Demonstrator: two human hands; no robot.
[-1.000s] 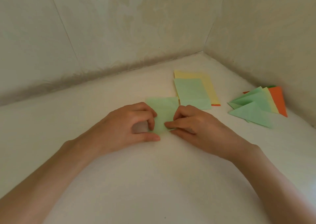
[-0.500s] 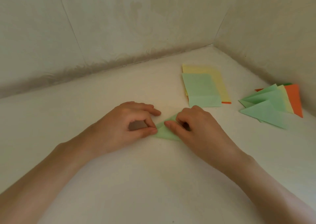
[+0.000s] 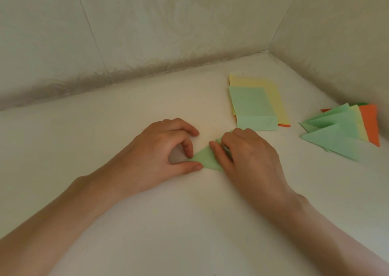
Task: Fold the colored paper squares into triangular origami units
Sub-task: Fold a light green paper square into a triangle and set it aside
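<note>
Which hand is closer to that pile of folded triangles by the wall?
Right. The right hand, on the green paper, sits left of the folded triangles, apart; the left hand pinches the paper's corner farther left.

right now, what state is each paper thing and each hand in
green paper, partly folded, pointed left tip showing, rest under the right hand
left hand, thumb and forefinger pinch that left tip
right hand, curled fingers hold the paper's right part
sheet stack, lying flat, green over yellow, untouched
triangle pile, folded, fanned out, untouched
</note>
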